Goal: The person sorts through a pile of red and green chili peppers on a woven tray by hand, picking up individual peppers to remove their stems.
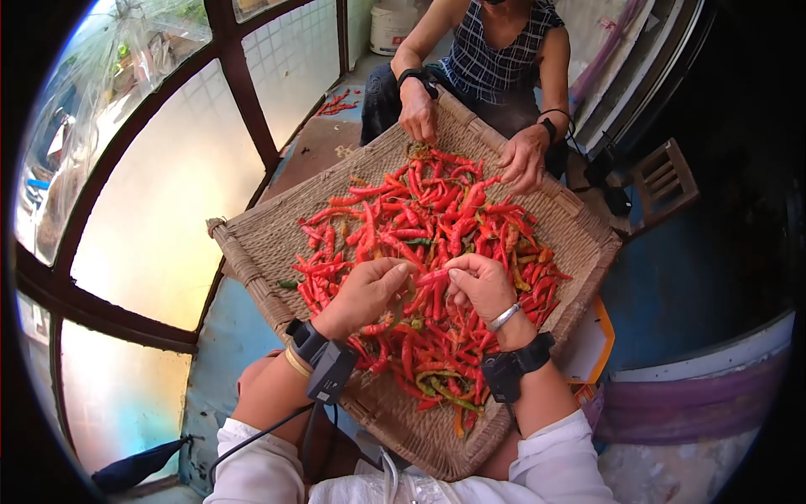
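Red chili peppers [437,210], with some green and orange ones among them, lie heaped in a square woven basket [260,244]. Over the middle of the heap, my right hand [483,290] pinches a red pepper [432,277] between thumb and fingers. My left hand [369,290] is at the pepper's other end, its thumb and fingers pressed together; what they hold, if anything, is too small to make out. Both wrists wear black devices, and a silver bracelet circles the right one.
Across the basket sits another person [504,59], both hands at its far edge. Framed window panels [168,185] stand at the left. A wooden stool [663,185] is at the right, a white bucket [390,29] at the back. A few peppers [337,104] lie on the floor.
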A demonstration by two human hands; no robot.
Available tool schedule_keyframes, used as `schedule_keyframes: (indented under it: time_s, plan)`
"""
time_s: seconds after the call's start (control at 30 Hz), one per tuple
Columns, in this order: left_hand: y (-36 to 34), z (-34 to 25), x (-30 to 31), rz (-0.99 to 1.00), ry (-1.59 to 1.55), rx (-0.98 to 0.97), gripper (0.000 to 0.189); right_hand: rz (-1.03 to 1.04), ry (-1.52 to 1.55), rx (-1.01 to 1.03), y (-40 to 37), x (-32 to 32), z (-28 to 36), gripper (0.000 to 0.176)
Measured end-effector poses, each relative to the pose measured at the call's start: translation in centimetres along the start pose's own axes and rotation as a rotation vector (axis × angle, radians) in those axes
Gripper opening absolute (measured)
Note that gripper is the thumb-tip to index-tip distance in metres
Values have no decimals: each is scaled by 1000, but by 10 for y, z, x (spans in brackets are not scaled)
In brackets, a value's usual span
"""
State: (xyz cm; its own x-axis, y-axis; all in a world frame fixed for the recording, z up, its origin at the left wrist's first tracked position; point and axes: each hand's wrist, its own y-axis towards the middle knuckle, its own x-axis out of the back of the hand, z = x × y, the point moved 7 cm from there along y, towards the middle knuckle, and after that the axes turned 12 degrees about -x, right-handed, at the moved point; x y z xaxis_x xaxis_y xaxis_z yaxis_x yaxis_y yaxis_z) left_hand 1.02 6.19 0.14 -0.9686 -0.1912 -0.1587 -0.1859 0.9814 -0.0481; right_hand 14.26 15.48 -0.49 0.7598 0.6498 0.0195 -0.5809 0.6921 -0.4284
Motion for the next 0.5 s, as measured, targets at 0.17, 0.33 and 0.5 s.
schedule_keyframes:
  time_s: [0.17,0.33,0.5]
  plan:
    - [3,0,11,-106,-2,-83,29,-245,111,58,11,43,3,16]
    - [2,-2,8,-70,43,-91,28,-322,-172,121,6,37,11,48]
    - [6,9,3,-13,152,-55,30,197,-185,98,-4,-31,-7,27]
